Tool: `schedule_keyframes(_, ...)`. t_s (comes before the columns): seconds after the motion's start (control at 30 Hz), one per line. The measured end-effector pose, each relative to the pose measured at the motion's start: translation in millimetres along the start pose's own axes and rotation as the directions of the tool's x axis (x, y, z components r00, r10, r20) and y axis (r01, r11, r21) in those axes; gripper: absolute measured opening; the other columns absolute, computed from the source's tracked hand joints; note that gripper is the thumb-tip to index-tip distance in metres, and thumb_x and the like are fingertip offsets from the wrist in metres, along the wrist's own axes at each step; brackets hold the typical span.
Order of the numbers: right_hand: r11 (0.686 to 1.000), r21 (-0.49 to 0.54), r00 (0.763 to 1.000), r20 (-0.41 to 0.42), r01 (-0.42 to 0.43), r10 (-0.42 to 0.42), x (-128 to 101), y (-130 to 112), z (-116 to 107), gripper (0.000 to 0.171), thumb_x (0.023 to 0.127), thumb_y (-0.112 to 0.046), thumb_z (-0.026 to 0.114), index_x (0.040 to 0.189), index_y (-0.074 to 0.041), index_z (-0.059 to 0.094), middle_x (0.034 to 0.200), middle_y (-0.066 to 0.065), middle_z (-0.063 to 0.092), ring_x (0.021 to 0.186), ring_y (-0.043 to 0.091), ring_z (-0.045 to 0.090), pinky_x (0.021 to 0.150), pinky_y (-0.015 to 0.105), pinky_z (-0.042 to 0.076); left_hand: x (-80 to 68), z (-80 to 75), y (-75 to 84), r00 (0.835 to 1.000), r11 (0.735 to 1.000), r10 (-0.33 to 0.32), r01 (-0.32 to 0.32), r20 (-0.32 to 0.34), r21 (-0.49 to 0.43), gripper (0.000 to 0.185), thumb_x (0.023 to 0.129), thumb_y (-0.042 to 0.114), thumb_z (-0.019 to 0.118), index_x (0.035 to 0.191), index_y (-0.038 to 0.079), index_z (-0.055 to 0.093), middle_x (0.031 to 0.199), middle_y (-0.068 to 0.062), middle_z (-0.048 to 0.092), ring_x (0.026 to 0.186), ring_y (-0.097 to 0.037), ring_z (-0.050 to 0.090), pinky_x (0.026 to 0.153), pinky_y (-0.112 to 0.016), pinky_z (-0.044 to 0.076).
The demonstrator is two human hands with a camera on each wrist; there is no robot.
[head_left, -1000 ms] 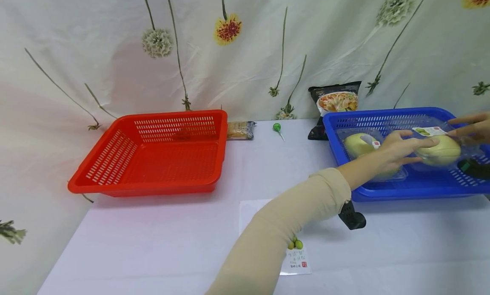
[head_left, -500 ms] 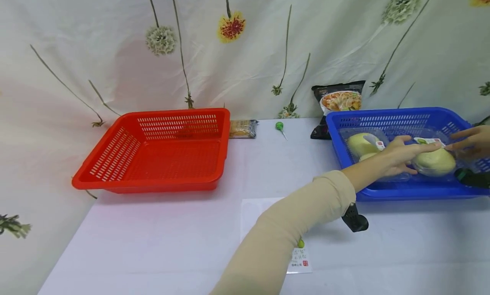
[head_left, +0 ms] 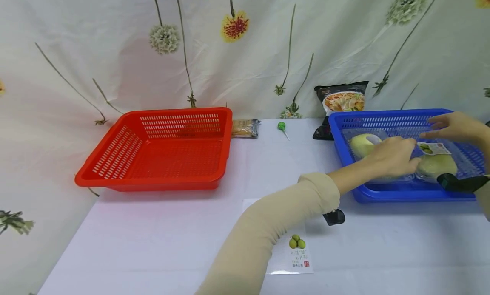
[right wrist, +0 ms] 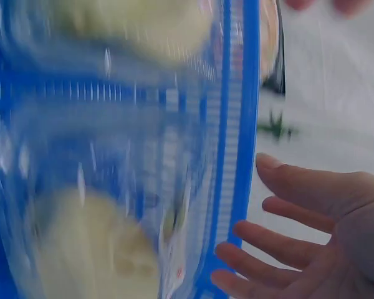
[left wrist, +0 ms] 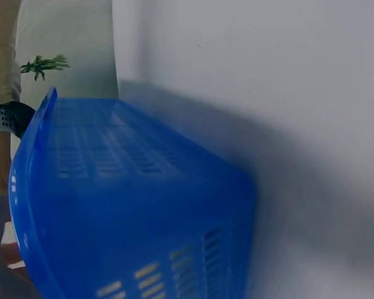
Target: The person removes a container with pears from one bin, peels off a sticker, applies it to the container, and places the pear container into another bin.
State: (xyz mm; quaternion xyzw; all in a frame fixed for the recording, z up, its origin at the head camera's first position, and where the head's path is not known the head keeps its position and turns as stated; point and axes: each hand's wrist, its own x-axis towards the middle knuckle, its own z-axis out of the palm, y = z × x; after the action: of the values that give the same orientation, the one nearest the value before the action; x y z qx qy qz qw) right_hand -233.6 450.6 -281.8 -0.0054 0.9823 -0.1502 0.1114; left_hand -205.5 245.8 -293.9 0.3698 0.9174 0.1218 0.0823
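Note:
Two clear plastic boxes of pale yellow-green fruit lie side by side in a blue basket point(head_left: 417, 196). The right-hand box point(head_left: 436, 165) carries a white label with green fruit printed on it; the left-hand box point(head_left: 361, 145) is partly hidden behind my left forearm. My left hand point(head_left: 396, 155) is over the gap between the boxes, fingertips close to the labelled one, fingers relaxed. Farther back, above the same box, hovers my right hand point(head_left: 457, 127). In the right wrist view this right hand point(right wrist: 311, 243) has spread fingers at the basket's edge and holds nothing.
A red basket point(head_left: 168, 185) stands at the left. Along the cloth backdrop are a packaged snack point(head_left: 245, 129), a green lollipop point(head_left: 282, 126) and a black food bag point(head_left: 342, 101). A printed clear sheet point(head_left: 294, 261) lies in front, partly under my left arm.
The labelled fruit box, held between both hands a second ago, has come down into the blue basket. My right hand has risen off it, and my left hand has drawn back slightly leftward.

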Motion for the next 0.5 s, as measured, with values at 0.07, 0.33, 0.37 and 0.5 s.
schedule_keyframes(0.07,0.998,-0.011,0.998,-0.016,0.065,-0.065,0,-20,2,0.071,0.092,-0.026,0.059,0.127,0.027,0.029,0.123,0.049,0.033,0.106,0.064,0.039,0.082,0.068,0.039,-2.9,-0.1,-4.9,0.998,0.993,-0.04,0.033,0.055,0.112,0.041,0.095,0.048,0.047,0.133,0.034,0.047,0.123,0.017,0.052,0.114,-0.001,0.045,0.098,-0.025,0.035)
schedule_keyframes(0.33,0.966,0.054,0.966,0.044,0.253,-0.255,10,-78,11,0.044,0.09,-0.011,0.061,0.122,0.017,0.049,0.106,0.038,0.058,0.094,0.049,0.059,0.072,0.051,0.053,-10.4,1.5,-33.1,0.986,0.971,-0.124,0.098,0.109,0.218,0.039,0.093,0.056,0.042,0.126,0.038,0.053,0.136,0.019,0.043,0.129,-0.007,0.033,0.109,-0.047,0.018)
schedule_keyframes(0.37,0.962,0.048,0.961,0.064,0.268,-0.271,12,-83,11,0.041,0.09,-0.011,0.062,0.119,0.016,0.052,0.102,0.034,0.061,0.09,0.044,0.062,0.07,0.048,0.054,-11.1,1.7,-37.0,0.985,0.971,-0.127,0.1,0.116,0.219,0.039,0.094,0.056,0.042,0.126,0.038,0.053,0.136,0.019,0.044,0.127,-0.006,0.036,0.109,-0.047,0.018)
schedule_keyframes(0.5,0.962,0.034,0.941,0.204,0.27,-0.271,22,-96,12,0.041,0.088,-0.016,0.065,0.111,0.016,0.054,0.095,0.025,0.066,0.081,0.029,0.063,0.066,0.042,0.054,-14.1,3.1,-48.7,0.982,0.97,-0.111,0.074,0.154,0.232,0.03,0.096,0.052,0.042,0.106,0.032,0.062,0.132,0.019,0.049,0.118,-0.006,0.045,0.109,-0.043,0.017)
